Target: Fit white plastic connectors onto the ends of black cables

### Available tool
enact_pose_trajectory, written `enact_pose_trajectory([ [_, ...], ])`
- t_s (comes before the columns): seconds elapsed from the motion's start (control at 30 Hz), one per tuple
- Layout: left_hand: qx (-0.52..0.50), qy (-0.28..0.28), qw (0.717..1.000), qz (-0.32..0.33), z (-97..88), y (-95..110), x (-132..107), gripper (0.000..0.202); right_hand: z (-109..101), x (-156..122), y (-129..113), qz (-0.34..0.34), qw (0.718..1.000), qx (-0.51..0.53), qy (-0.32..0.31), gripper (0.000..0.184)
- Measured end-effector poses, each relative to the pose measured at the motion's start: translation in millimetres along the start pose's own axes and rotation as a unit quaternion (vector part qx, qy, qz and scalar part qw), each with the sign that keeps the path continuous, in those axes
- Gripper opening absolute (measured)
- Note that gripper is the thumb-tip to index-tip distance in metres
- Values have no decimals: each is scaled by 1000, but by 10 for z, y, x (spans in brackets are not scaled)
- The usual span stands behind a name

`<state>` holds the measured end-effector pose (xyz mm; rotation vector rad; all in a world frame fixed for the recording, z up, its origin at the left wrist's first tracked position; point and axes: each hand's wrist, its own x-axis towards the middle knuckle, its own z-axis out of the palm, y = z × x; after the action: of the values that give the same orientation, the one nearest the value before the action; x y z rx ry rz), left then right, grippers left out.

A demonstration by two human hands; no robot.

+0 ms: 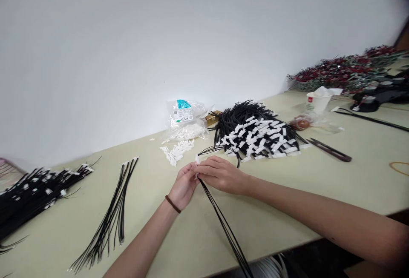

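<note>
My left hand (183,186) is closed in a pinch on a small white plastic connector (197,159), whose upper end shows above the fingertips. Beside it, the fingers of my right hand (223,175) are pinched together on thin black wires (220,214) right at that connector. The wires run down from the hands past the table's front edge, and a loop of black wire (239,159) curves out behind my right hand. My fingers hide where wires and connector meet.
Loose white connectors (177,151) lie before a clear plastic bag (188,120). Behind my right hand is a heap of black wires with white connectors (255,131). Tweezers (332,149) and a paper cup (318,100) are to the right. More wire bundles (110,212) lie left.
</note>
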<state>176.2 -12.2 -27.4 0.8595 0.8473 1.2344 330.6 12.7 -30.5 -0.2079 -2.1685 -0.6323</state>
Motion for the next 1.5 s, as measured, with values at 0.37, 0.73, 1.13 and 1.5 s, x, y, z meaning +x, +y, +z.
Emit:
enact_pose_trajectory([
  [0.37,4,3,1000,-1,-5,-5,3,17,1,-5,1,3,1000,3,-19,15],
  [0.73,4,10,1000,-4,3,2,-4,15,-25,13,-8,6,1000,4,-25,17],
  [1.13,13,5,1000,-4,-1,-2,-6,14,31,-29,-12,26,999,17,-19,19],
  [1.5,16,2,1000,0,-3,-9,-5,13,69,-59,-17,39,998,24,-31,17],
])
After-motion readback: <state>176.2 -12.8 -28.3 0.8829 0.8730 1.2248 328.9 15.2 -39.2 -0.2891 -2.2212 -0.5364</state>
